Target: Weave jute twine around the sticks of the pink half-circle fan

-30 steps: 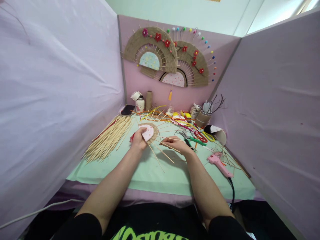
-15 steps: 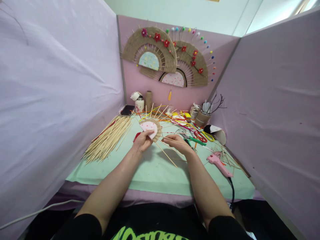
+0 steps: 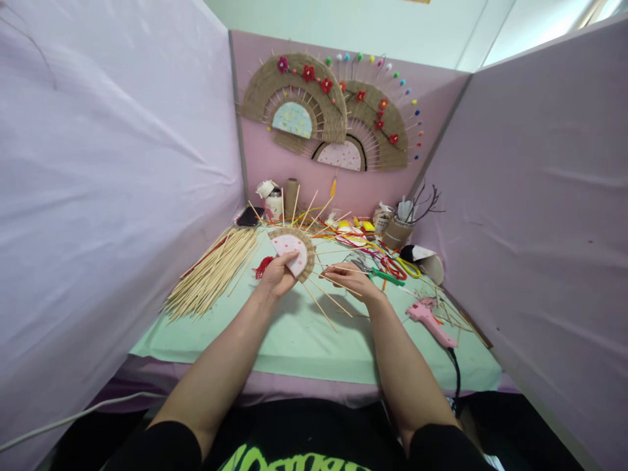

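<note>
My left hand (image 3: 279, 276) grips the lower edge of a half-round woven fan (image 3: 309, 252), its thumb on the pink-spotted panel (image 3: 293, 247). Twine is wound in a band round that panel, and thin wooden sticks (image 3: 324, 209) spread outward from the band. Just right of the band, my right hand (image 3: 348, 278) is closed with its fingertips pinched among the lower sticks. What it pinches is too small to make out; a stick crosses in front of its fingers. A red tassel (image 3: 263, 267) lies beside my left hand.
Loose sticks (image 3: 210, 275) lie in a heap at the left. On the right are green-handled pliers (image 3: 387, 276), a pink glue gun (image 3: 432, 324) and scraps. Coloured cords, jars and a phone (image 3: 250, 216) line the back. Finished fans (image 3: 294, 91) hang on the pink panel.
The fan has turned and tilted in my left hand, so its panel faces me more and its sticks point differently. My right hand has shifted slightly right. More of the red tassel shows.
</note>
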Demonstrator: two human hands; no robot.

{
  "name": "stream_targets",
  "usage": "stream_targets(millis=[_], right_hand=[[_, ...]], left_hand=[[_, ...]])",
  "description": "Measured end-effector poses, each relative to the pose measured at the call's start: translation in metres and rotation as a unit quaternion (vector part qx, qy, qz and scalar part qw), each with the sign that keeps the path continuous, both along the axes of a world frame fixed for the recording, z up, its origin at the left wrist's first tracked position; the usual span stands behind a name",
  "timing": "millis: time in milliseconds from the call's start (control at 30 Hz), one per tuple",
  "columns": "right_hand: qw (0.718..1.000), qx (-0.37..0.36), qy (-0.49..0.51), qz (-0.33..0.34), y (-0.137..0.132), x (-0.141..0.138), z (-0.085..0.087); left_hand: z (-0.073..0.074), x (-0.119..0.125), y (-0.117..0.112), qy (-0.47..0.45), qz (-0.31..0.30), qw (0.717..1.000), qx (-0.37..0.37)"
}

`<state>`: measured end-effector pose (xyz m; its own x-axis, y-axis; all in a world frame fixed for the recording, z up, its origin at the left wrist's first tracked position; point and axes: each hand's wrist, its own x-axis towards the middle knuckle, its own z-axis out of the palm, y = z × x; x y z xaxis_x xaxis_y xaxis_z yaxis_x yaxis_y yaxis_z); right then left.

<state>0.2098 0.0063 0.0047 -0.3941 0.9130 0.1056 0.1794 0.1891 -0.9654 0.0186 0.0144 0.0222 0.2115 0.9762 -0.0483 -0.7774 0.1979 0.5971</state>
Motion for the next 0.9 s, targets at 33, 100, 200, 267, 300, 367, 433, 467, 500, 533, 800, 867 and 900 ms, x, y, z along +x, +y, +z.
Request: stream_targets(millis=[33, 100, 200, 267, 300, 367, 433, 467, 500, 533, 800, 867, 900], right_hand=[[1.0, -0.001, 0.006, -0.005, 0.0, 0.0, 0.0], [1.0, -0.003, 0.012, -0.012, -0.001, 0.0, -0.001], [1.0, -0.002, 0.004, -0.005, 0.001, 0.003, -0.001], [1.0, -0.003, -0.008, -0.003, 0.004, 0.009, -0.001], [1.0, -0.006, -0.015, -0.011, 0.006, 0.013, -0.001], [0.999, -0.012, -0.016, -0.05, 0.011, 0.023, -0.002], [0.995, -0.016, 0.014, -0.099, 0.016, 0.032, -0.004], [0.992, -0.016, 0.038, -0.12, 0.018, 0.036, -0.004], [0.988, -0.015, 0.065, -0.138, 0.019, 0.039, -0.005], [0.984, -0.012, 0.093, -0.152, 0.021, 0.042, -0.005], [0.931, 0.077, 0.277, -0.224, 0.024, 0.04, 0.003], [0.918, 0.12, 0.292, -0.241, 0.023, 0.038, 0.005], [0.913, 0.141, 0.292, -0.247, 0.022, 0.038, 0.006]], left_hand=[[0.0, 0.0, 0.0, 0.001, 0.007, 1.0, -0.004], [0.0, 0.0, 0.0, 0.003, 0.023, 1.0, -0.015], [-0.001, 0.0, 0.001, -0.001, 0.026, 1.0, -0.013], [-0.002, -0.001, 0.002, -0.009, 0.035, 0.999, -0.01], [-0.002, -0.003, 0.003, -0.013, 0.043, 0.999, -0.01], [-0.002, -0.005, 0.005, -0.016, 0.061, 0.998, -0.01], [-0.002, -0.006, 0.006, -0.015, 0.072, 0.997, -0.003], [-0.002, -0.007, 0.006, -0.012, 0.075, 0.997, 0.003], [-0.002, -0.007, 0.006, -0.008, 0.076, 0.997, 0.009], [-0.002, -0.006, 0.006, -0.002, 0.076, 0.997, 0.014], [-0.006, -0.003, 0.003, 0.032, 0.059, 0.997, 0.03], [-0.007, -0.002, 0.004, 0.035, 0.074, 0.996, 0.031], [-0.007, -0.002, 0.004, 0.032, 0.084, 0.995, 0.03]])
